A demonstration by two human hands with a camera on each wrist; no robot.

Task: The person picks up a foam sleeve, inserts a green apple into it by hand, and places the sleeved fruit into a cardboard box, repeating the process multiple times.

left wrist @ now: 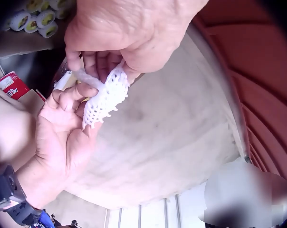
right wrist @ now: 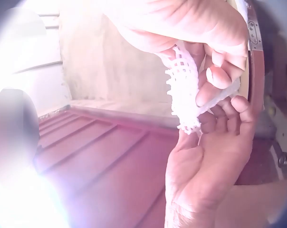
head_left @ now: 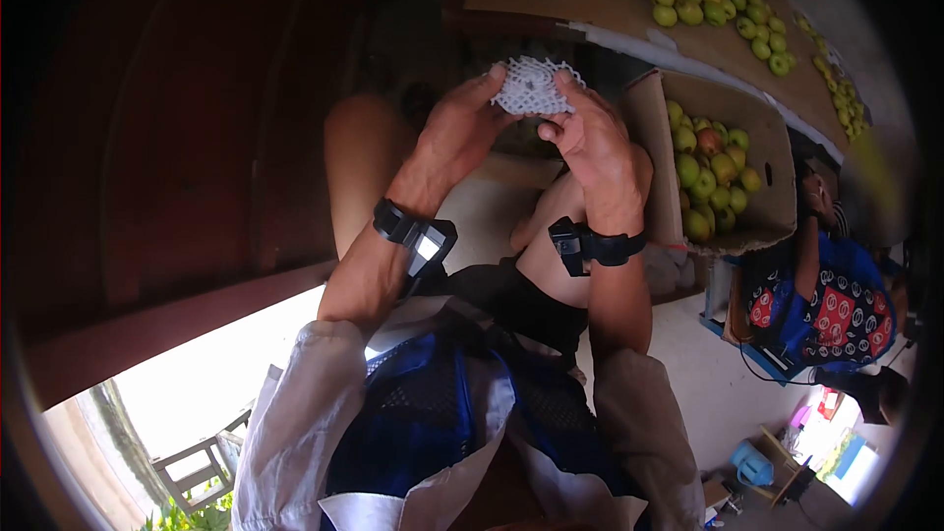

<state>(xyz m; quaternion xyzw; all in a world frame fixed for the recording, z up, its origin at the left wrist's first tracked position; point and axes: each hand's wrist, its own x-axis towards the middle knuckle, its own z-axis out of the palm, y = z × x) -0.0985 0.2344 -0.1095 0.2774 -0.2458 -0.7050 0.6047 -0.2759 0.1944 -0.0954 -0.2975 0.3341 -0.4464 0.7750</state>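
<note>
A white foam fruit net (head_left: 536, 87) is held up in front of the body between both hands. The left hand (head_left: 458, 134) pinches its left side, thumb on top. On the opposite side, the right hand (head_left: 598, 149) grips it with the thumb over the mesh and the fingers curled beneath. Seen from the left wrist, the foam net (left wrist: 105, 98) looks flattened, and a thin whitish sheet (left wrist: 88, 77) shows beside it among the fingers. Whether anything lies inside the net, I cannot tell.
To the right stands a cardboard box (head_left: 657, 162) of green and reddish apples (head_left: 723, 169). Behind it, many apples (head_left: 688, 12) lie on a cardboard-covered surface. A dark red ribbed panel (head_left: 177, 138) is at the left. Another person's arm (head_left: 808, 256) shows at far right.
</note>
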